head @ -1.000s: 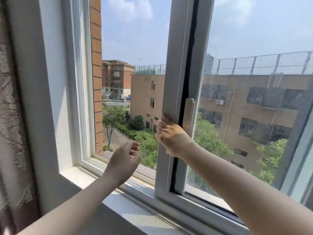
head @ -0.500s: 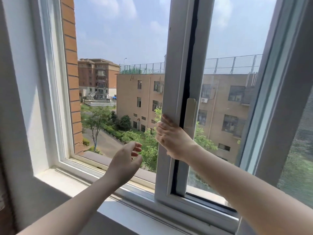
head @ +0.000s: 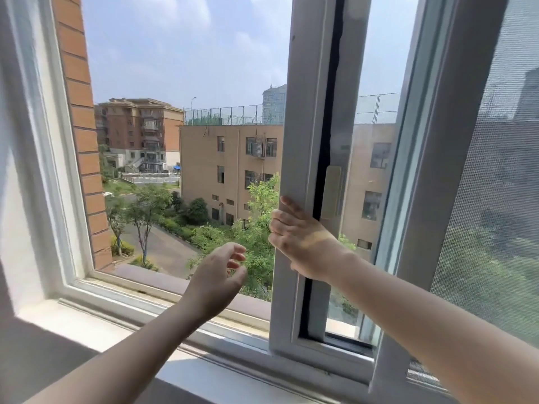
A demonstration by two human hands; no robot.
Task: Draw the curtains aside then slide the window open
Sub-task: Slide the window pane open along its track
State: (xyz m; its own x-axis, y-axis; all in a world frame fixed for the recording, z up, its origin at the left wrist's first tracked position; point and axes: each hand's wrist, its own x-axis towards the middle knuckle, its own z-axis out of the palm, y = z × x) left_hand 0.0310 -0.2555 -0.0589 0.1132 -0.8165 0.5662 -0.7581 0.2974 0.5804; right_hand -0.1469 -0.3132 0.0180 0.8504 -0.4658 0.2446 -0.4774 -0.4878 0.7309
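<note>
The right hand [head: 303, 246] has its fingers [head: 281, 221] clamped on the stiff white sliding window sash [head: 303, 141] edge, likely heavy but smooth-running, while the left hand [head: 213, 281] hovers beside, fingers apart.

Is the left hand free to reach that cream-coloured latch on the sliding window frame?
Probably not directly. The left hand hangs empty in the open gap, while the right hand grips the sash frame between it and the latch. It would have to cross over that wrist.
</note>
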